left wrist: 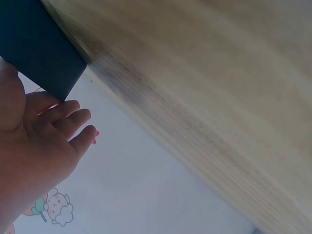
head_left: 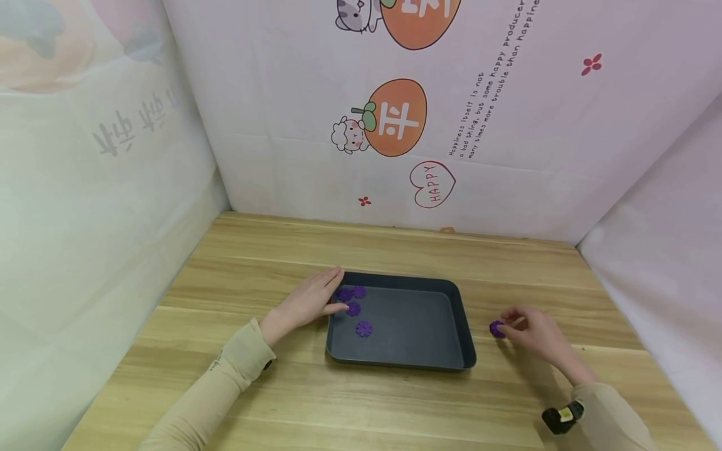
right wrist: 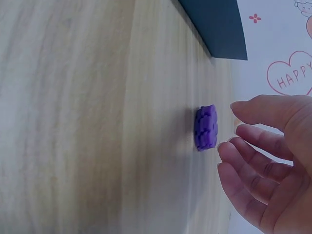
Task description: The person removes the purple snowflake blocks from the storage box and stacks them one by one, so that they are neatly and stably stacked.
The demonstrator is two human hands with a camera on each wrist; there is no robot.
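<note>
Right grip (head_left: pixel 534 333) spread, thumb and fingertips apart and, in the right wrist view, just short of a small stack of purple notched discs (right wrist: pixel 206 127); that stack sits on the bench (head_left: pixel 395 407), right of the dark tray (head_left: pixel 414 329); left grip (head_left: pixel 307 299) loosely spread at the tray's far left corner, thumb over the left rim; inside, four loose purple discs (head_left: pixel 363 329) lie toward that side.

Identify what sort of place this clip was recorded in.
Probably a tabletop recording booth: printed white sheets screen three visible sides of a wood-grain table, which bears a dark rectangular tray with purple notched discs.
</note>
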